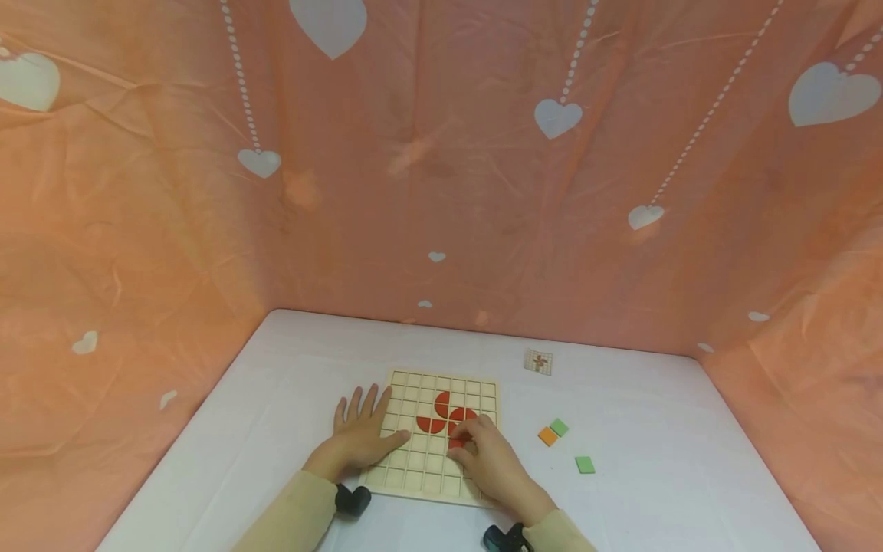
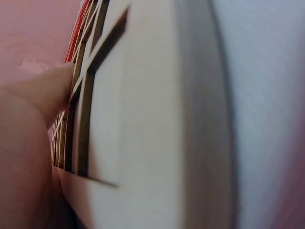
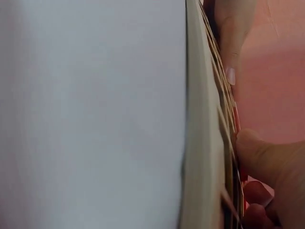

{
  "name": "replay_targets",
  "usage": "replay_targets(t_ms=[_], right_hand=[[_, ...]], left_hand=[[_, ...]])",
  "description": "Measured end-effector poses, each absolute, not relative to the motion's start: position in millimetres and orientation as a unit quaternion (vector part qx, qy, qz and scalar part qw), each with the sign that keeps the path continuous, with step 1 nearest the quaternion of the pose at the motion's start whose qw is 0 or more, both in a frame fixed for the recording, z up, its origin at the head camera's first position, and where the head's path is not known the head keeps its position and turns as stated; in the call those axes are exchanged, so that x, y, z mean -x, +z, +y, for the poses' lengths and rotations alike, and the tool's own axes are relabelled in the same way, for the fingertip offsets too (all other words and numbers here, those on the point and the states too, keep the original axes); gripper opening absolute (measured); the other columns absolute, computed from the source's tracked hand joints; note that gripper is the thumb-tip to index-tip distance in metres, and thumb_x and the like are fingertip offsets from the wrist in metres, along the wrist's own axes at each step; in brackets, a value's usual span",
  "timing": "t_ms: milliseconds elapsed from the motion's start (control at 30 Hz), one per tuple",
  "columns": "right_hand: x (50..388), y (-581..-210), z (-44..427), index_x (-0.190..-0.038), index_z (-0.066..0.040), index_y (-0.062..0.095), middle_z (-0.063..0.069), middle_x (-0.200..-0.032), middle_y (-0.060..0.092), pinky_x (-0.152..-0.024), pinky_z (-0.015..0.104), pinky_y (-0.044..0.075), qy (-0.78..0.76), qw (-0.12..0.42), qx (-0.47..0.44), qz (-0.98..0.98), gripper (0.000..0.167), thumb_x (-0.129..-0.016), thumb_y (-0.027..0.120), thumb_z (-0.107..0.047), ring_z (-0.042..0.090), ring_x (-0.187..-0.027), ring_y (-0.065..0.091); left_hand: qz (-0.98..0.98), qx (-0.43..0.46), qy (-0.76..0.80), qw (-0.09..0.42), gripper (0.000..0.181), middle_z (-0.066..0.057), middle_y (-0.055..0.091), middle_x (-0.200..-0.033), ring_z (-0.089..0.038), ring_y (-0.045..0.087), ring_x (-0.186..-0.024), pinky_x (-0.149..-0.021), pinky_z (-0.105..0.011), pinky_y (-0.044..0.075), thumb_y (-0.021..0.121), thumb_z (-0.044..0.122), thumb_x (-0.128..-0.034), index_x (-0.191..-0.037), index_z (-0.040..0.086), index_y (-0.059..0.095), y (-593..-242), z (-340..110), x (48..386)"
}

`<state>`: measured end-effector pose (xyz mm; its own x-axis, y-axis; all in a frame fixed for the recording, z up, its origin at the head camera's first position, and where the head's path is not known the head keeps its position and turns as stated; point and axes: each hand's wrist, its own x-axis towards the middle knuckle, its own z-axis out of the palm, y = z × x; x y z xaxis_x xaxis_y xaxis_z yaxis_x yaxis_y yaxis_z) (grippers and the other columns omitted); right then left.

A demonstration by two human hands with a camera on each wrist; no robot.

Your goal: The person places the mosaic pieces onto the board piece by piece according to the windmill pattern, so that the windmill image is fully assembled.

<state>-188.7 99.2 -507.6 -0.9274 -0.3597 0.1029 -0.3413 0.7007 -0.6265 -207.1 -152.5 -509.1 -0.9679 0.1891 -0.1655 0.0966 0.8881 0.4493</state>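
A pale wooden grid board [image 1: 414,481] lies on the white table, holding several red rounded pieces [image 1: 442,404] around its middle. My left hand [image 1: 362,437] rests with spread fingers on the board's left side, its thumb [image 2: 52,88] reaching over the grid in the left wrist view. Over the lower right part of the board, my right hand [image 1: 493,460] pinches a red piece [image 1: 456,443] between thumb and curled index finger, low against the grid. In the right wrist view red shows at the fingertips of the right hand [image 3: 276,176]; the fingers partly hide the piece.
Right of the board lie an orange square [image 1: 548,436] touching a green square [image 1: 559,427], and another green square [image 1: 585,464] nearer the front. A small card with a printed grid pattern [image 1: 538,362] lies behind them. A peach curtain [image 1: 483,192] with hearts encloses the table.
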Motion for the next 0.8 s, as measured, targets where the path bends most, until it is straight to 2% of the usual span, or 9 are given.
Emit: replay_targets(t_ms=[100, 533, 633, 800], right_hand=[[189, -508, 102, -0.107, -0.013, 0.066, -0.005, -0.101, 0.053, -0.087, 0.037, 0.049, -0.352, 0.024, 0.168, 0.921, 0.022, -0.09, 0.07, -0.026, 0.011, -0.094, 0.056], [193, -505, 99, -0.112, -0.01, 0.068, -0.007, -0.092, 0.054, -0.082, 0.037, 0.05, -0.354, 0.017, 0.145, 0.924, 0.027, -0.09, 0.07, -0.026, 0.011, -0.088, 0.055], [192, -504, 99, -0.112, -0.012, 0.069, -0.008, -0.091, 0.054, -0.08, 0.035, 0.049, -0.354, 0.013, 0.151, 0.923, 0.026, -0.09, 0.07, -0.026, 0.009, -0.086, 0.054], [191, -504, 100, -0.106, -0.016, 0.074, -0.008, -0.09, 0.053, -0.069, 0.027, 0.046, -0.36, 0.017, 0.168, 0.918, 0.019, -0.091, 0.069, -0.027, 0.008, -0.079, 0.049]], left_hand=[[0.966, -0.075, 0.227, 0.101, 0.093, -0.021, 0.005, -0.16, -0.042, -0.006, -0.144, -0.11, -0.058, -0.011, 0.053, 0.06, -0.0903, -0.155, 0.006, 0.015, -509, -153, 207], [0.967, -0.072, 0.222, 0.103, 0.094, -0.019, 0.003, -0.16, -0.04, -0.008, -0.145, -0.11, -0.057, -0.013, 0.053, 0.061, -0.0896, -0.156, 0.008, 0.012, -515, -153, 209], [0.967, -0.075, 0.221, 0.105, 0.094, -0.02, 0.004, -0.16, -0.041, -0.007, -0.144, -0.11, -0.058, -0.012, 0.053, 0.061, -0.0898, -0.155, 0.006, 0.013, -511, -153, 208], [0.967, -0.078, 0.22, 0.104, 0.093, -0.02, 0.006, -0.16, -0.042, -0.005, -0.144, -0.11, -0.059, -0.008, 0.053, 0.061, -0.0901, -0.155, 0.006, 0.015, -508, -153, 205]])
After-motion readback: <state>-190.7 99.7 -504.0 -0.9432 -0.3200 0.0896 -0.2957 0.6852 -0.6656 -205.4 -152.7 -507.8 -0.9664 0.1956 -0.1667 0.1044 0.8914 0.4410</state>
